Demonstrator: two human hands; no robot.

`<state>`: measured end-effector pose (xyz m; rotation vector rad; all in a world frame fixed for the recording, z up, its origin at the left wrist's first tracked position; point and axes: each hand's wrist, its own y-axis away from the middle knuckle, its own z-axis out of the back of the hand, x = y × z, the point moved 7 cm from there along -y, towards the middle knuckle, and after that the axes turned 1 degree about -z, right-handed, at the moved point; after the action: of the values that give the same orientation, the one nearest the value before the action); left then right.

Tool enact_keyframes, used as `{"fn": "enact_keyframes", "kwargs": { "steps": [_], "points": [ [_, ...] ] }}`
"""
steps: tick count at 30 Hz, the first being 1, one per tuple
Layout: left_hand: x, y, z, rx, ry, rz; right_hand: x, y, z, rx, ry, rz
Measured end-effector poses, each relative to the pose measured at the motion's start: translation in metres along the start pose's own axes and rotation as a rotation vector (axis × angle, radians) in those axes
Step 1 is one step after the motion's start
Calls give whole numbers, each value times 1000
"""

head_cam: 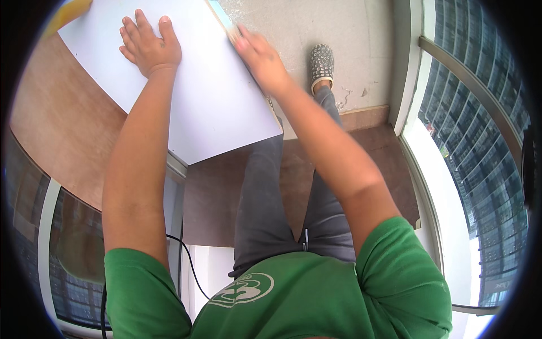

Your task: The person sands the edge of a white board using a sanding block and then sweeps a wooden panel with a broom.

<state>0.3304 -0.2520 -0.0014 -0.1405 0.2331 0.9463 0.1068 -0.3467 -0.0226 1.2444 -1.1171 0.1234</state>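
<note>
A large white flat panel point(216, 106) lies before me, its near corner pointing towards my legs. Flat on its upper left part rests my left hand point(152, 46), fingers spread and holding nothing. At the panel's right edge is my right hand point(260, 55), slightly blurred, with its fingertips against a light blue and tan strip point(223, 17) along that edge. Whether the hand grips the strip or only presses on it, I cannot tell.
A brown wooden surface point(72, 110) extends left of the panel. Something yellow point(70, 15) touches its top left corner. My shoe point(322, 63) stands on the pale floor point(360, 72). Windows lie on both sides, and a black cable point(190, 258) hangs at lower left.
</note>
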Motion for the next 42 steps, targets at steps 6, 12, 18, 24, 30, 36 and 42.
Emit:
{"fn": "enact_keyframes", "kwargs": {
  "steps": [6,12,18,24,30,36,42],
  "points": [
    [5,2,2,-10,-9,11,-141,142,34,-50,124,-247],
    [-2,-1,-2,0,10,-13,31,-30,-7,-42,-23,-22],
    [5,1,2,-6,-1,2,-109,122,24,-57,155,-78],
    [-7,-2,5,-15,29,-14,-27,48,10,-129,133,12],
    [-2,2,6,-23,22,-1,-98,128,28,-80,229,11],
    [1,3,9,-40,-8,-14,-56,61,10,-122,182,-85],
    [3,6,-3,-50,-251,-17,49,-61,-14,-152,132,361]
  ]
}}
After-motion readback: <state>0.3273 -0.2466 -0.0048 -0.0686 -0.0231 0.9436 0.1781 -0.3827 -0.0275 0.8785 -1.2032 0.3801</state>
